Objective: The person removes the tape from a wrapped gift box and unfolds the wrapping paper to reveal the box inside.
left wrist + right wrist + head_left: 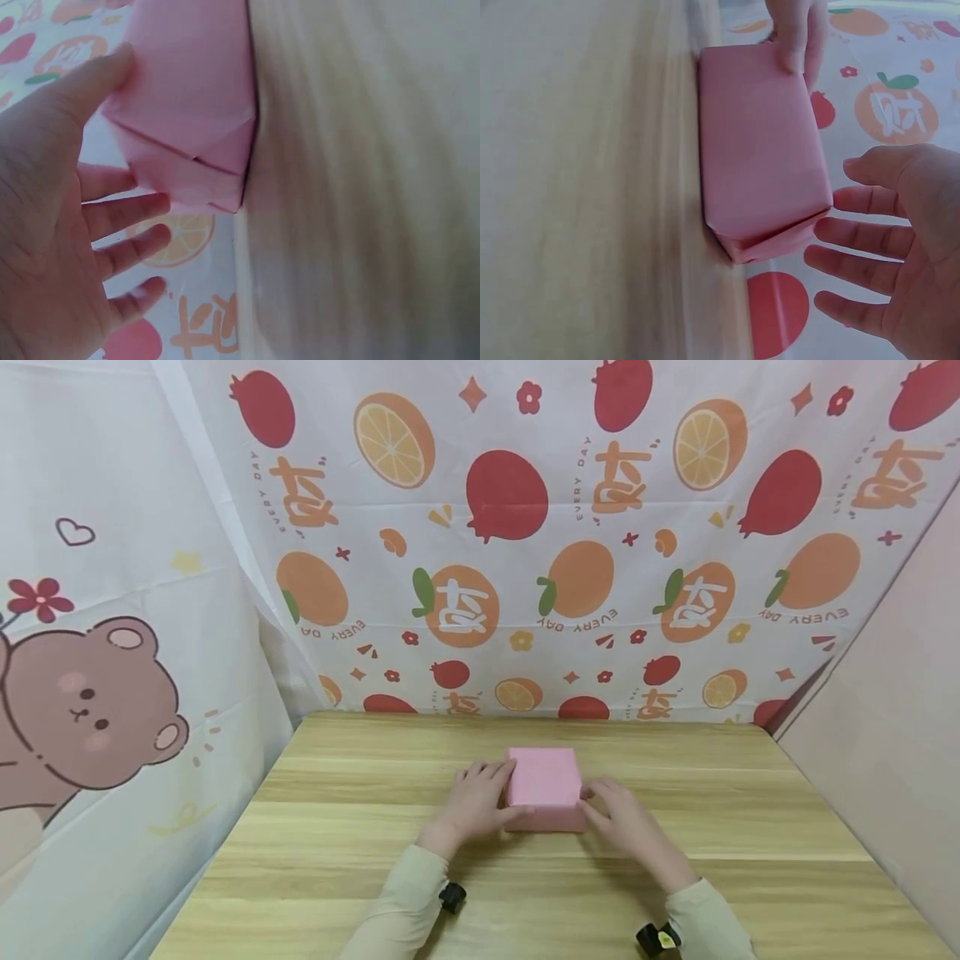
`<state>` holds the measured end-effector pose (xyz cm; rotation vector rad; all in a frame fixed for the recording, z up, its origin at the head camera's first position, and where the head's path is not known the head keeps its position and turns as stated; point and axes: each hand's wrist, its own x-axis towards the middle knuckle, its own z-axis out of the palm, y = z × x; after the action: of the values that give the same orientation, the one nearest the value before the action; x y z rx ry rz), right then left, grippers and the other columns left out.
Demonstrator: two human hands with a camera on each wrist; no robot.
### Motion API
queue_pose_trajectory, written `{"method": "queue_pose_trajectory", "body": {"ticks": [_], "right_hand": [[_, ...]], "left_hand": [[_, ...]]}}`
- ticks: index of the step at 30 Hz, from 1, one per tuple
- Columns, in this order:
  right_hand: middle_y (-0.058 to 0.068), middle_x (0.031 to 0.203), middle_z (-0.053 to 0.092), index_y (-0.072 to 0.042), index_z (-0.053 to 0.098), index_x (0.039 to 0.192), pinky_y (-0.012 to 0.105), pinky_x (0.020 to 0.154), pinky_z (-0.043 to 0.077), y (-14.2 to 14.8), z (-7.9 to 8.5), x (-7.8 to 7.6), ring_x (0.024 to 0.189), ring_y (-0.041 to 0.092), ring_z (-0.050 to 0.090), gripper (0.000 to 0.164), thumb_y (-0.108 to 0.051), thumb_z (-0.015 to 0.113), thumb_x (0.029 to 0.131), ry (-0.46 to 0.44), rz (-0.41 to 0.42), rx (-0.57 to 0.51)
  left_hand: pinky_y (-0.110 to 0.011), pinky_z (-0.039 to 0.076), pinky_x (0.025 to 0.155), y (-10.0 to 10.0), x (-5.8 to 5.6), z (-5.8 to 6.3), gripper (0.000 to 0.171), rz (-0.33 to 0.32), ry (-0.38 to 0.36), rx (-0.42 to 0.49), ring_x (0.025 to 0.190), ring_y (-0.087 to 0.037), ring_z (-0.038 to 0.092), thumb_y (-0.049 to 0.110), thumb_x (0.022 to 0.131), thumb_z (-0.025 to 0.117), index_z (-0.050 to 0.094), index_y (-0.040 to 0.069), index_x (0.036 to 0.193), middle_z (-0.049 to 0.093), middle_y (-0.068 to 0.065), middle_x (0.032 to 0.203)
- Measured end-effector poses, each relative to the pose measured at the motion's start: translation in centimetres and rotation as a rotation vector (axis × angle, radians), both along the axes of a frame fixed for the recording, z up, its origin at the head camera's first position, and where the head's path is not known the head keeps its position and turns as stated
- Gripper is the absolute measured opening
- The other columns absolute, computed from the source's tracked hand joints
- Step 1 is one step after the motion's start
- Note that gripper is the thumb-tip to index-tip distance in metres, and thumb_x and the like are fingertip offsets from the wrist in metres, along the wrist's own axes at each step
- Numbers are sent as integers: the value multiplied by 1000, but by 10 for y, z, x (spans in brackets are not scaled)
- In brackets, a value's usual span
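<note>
A box wrapped in pink paper point(543, 778) sits on the wooden table, its folded end flaps showing in both wrist views. At its left end is my left hand point(474, 806), the thumb point(112, 67) laid against the near long face and the other fingers extended beside the folded end. My right hand point(618, 818) is at the opposite end, fingers spread and fairly straight. In the right wrist view its fingertips point(826, 229) are right at the folded end, while the thumb stands off from the box. The underside of the box is hidden.
The wood-grain table point(337, 843) reaches back to a fruit-printed curtain point(510, 610). A bear-printed cloth point(90, 710) hangs at the left, and a pale wall panel point(892, 718) stands at the right. A black wrist camera point(452, 897) is strapped at the left sleeve.
</note>
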<state>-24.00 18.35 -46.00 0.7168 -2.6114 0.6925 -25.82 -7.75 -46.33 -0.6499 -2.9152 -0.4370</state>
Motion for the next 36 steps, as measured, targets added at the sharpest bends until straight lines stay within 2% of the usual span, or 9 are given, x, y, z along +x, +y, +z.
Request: {"method": "queue_pose_trajectory", "body": {"ticks": [4, 8, 14, 18, 21, 23, 26, 30, 36], "right_hand": [[3, 96, 68, -10, 68, 96, 38, 82, 56, -2, 7, -6, 94, 20, 66, 9, -17, 68, 91, -108, -26, -43], [6, 106, 68, -10, 66, 106, 43, 87, 55, -3, 17, -13, 103, 22, 64, 16, -22, 62, 95, -241, -77, -113], [13, 109, 69, -3, 65, 114, 50, 91, 52, -2, 31, -29, 106, 29, 63, 27, -23, 58, 98, -263, -127, -231], [16, 113, 68, -1, 63, 118, 50, 95, 51, 0, 35, -37, 109, 32, 63, 32, -26, 56, 99, -293, -169, -291], [17, 117, 67, -1, 62, 121, 49, 98, 50, 1, 33, -40, 112, 32, 62, 35, -29, 54, 100, -331, -206, -334], [18, 120, 66, -1, 61, 123, 49, 99, 48, 1, 29, -42, 114, 33, 61, 38, -30, 52, 101, -365, -228, -357], [18, 125, 63, -2, 59, 126, 49, 101, 46, 1, 17, -44, 118, 33, 58, 40, -32, 50, 101, -439, -252, -367], [17, 126, 62, -2, 57, 128, 49, 102, 45, -2, 0, -44, 119, 33, 57, 39, -30, 51, 101, -514, -250, -364], [17, 122, 64, -1, 59, 126, 46, 95, 49, -7, -9, -41, 111, 30, 61, 40, -31, 50, 101, -556, -244, -360]], "left_hand": [[-53, 40, 103, -3, -2, 5, 80, 13, -45, 69, 132, -31, 47, 68, 89, 49, 41, 16, 149, 54, -5, 143], [-54, 39, 109, -4, -6, 12, 73, 20, -115, 201, 135, -33, 48, 61, 93, 50, 43, 12, 147, 53, -10, 144], [-50, 44, 106, -2, -13, 21, 57, 96, -187, 505, 128, -34, 54, 45, 97, 54, 49, 9, 142, 56, -15, 140], [-44, 53, 93, 1, -18, 18, 45, 173, -142, 694, 110, -29, 63, 37, 98, 56, 58, 7, 132, 64, -15, 125], [-39, 56, 84, 4, -21, 12, 39, 240, -81, 782, 97, -25, 66, 35, 97, 59, 64, 6, 123, 69, -13, 112], [-37, 56, 80, 6, -22, 7, 37, 276, -59, 816, 91, -23, 67, 33, 96, 60, 66, 5, 119, 71, -13, 106], [-38, 56, 80, 9, -22, -1, 39, 316, -90, 840, 88, -23, 67, 33, 96, 61, 66, 2, 118, 71, -13, 102], [-40, 54, 83, 13, -20, -8, 44, 361, -167, 825, 93, -24, 67, 36, 95, 60, 63, 0, 121, 70, -13, 102], [-39, 54, 81, 22, -18, -14, 39, 373, -157, 755, 89, -23, 67, 35, 95, 60, 67, 1, 112, 71, -12, 94]]}}
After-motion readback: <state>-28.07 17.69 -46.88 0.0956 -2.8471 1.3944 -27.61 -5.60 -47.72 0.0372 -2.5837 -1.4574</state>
